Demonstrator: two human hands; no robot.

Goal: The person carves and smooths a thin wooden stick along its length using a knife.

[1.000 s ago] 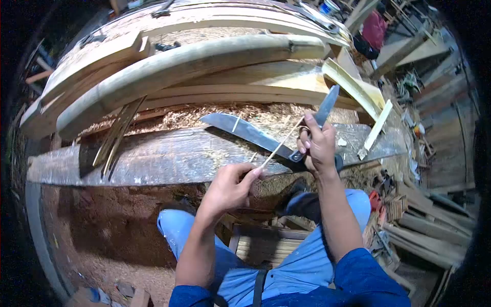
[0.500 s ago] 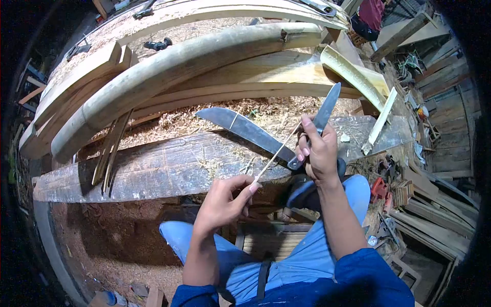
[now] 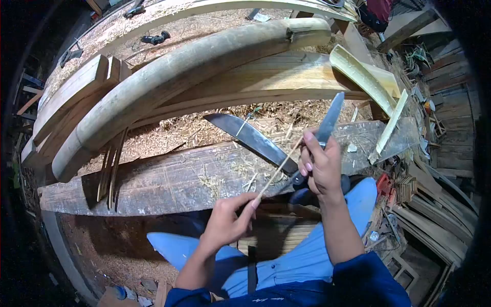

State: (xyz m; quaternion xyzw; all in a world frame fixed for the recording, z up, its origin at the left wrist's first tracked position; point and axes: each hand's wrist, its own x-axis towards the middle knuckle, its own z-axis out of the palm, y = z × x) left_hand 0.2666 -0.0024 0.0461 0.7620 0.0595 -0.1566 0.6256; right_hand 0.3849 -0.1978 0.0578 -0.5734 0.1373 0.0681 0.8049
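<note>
My left hand (image 3: 230,221) pinches the near end of a thin wooden stick (image 3: 276,174) between thumb and fingers. The stick slants up to the right, its far end by the thumb of my right hand (image 3: 322,162). That hand is closed around the handle of a knife (image 3: 332,116), whose blade points up and away; the handle itself is hidden by the fingers. Behind the stick, a machete (image 3: 250,142) lies across a worn wooden plank (image 3: 153,187), its tip out over wood shavings.
Beyond the plank lies a long curved bamboo pole (image 3: 179,66) beside curved timber boards (image 3: 266,77). A split bamboo piece (image 3: 363,77) and a pale strip (image 3: 391,125) rest at the right. Several thin sticks (image 3: 110,171) lean at the left. A power tool (image 3: 155,38) sits farther back.
The camera view has shifted slightly, so the plank and bamboo appear a little displaced. Both hands keep their holds; the knife and stick have barely changed position between them.
</note>
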